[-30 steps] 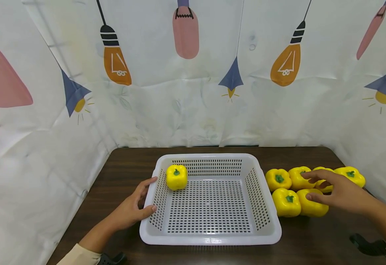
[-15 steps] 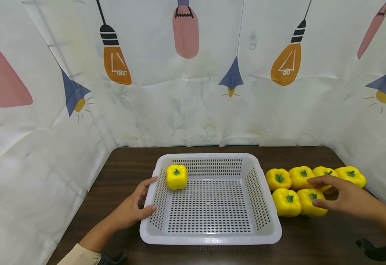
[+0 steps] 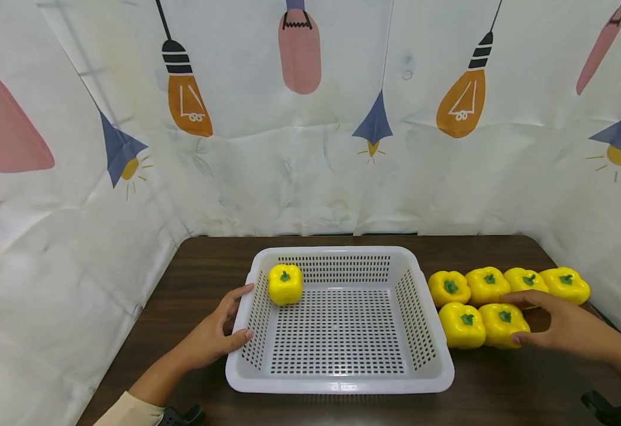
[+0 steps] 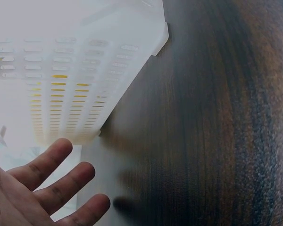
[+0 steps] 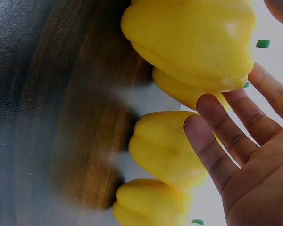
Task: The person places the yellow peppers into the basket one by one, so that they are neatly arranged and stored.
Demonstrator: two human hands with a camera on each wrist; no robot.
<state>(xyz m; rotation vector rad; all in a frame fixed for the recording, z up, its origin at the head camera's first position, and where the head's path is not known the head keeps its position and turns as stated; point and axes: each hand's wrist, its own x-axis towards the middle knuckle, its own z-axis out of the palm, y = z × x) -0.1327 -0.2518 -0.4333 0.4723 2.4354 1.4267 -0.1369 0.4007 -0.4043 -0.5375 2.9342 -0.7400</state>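
A yellow bell pepper with a green stem (image 3: 285, 284) sits in the back left corner of a white perforated basket (image 3: 339, 386). My left hand (image 3: 212, 334) rests at the basket's left rim, thumb and index finger touching it; its other fingers (image 4: 68, 190) extend loosely beside the wall in the left wrist view. Over at the right, my right hand (image 3: 566, 325) is spread around the right side of a front-row bell pepper (image 3: 504, 326). Its thumb is at the near side, and the fingers (image 5: 221, 132) lie nearly straight against or close to the pepper.
More yellow bell peppers stand in two rows right of the basket: one in front (image 3: 462, 325), several behind (image 3: 449, 288). Everything stands on a dark wood-grain table (image 3: 220, 254). A white sheet with printed lamps (image 3: 289, 177) hangs behind and at both sides.
My right hand has moved down and slightly right, from above the peppers to the side of the front-row one. The left hand, the basket and the peppers have stayed in place.
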